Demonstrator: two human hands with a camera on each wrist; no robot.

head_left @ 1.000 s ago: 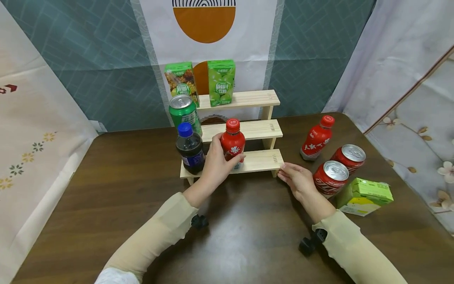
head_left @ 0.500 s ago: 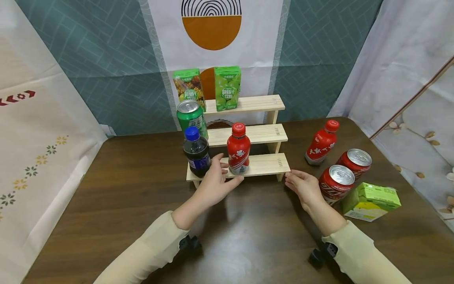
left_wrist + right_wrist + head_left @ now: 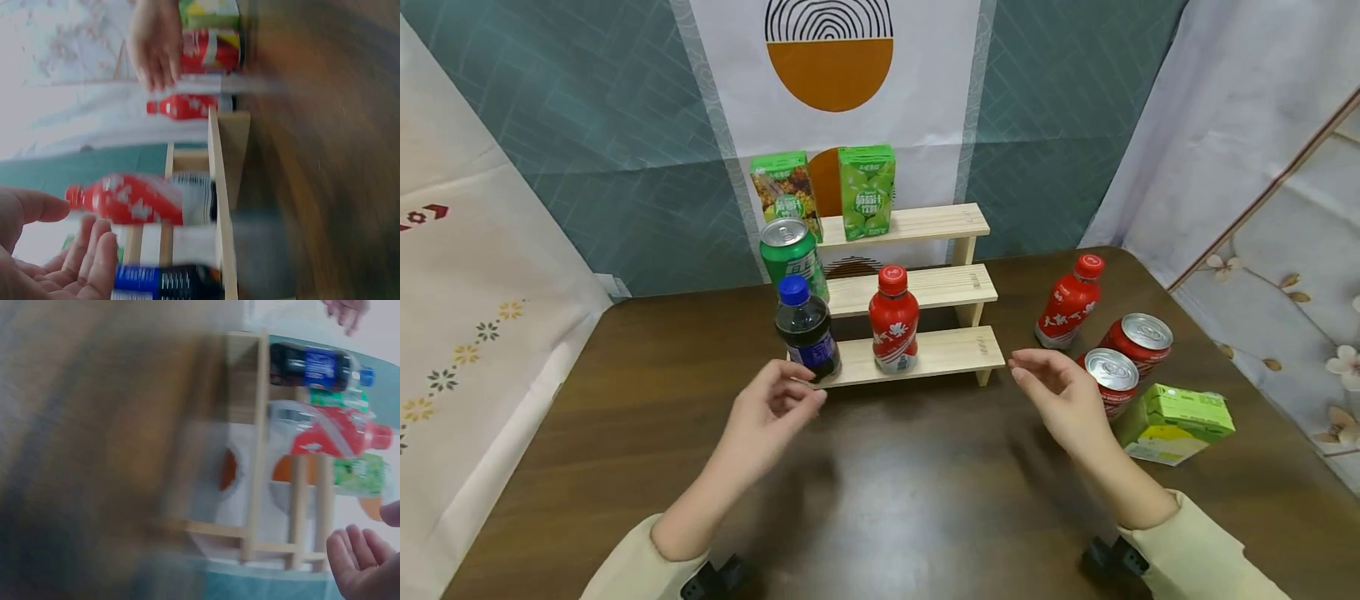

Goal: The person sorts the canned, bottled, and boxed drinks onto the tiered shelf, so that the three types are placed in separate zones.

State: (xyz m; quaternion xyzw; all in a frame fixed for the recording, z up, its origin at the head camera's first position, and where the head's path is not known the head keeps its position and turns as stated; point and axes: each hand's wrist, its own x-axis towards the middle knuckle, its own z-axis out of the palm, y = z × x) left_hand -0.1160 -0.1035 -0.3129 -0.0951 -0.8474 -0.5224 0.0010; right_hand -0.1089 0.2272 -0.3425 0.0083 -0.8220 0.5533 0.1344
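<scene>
My left hand (image 3: 767, 421), fingers loosely curled and holding nothing, hovers just in front of the lowest step of a wooden tiered rack (image 3: 951, 348). Behind it on that step stands a dark bottle with a blue cap (image 3: 808, 329). A red bottle (image 3: 895, 325) stands upright on the same step, to the right of the dark one; the left wrist view shows the red bottle (image 3: 144, 199) apart from my fingertips. My right hand (image 3: 1063, 396), likewise holding nothing, is off the rack's right end, overlapping a red can (image 3: 1112, 375) in the head view.
A green can (image 3: 790, 254) occupies the middle step's left end. Two green juice cartons, one with a fruit picture (image 3: 784, 187) and one plain green (image 3: 867, 196), stand on top. Right of the rack are another red bottle (image 3: 1067, 304), a second red can (image 3: 1142, 342) and a lying green carton (image 3: 1176, 425).
My left hand has let go of the red bottle, leaving it on the lowest step, and drawn back toward the lower left. My right hand has come off the rack's right end.
</scene>
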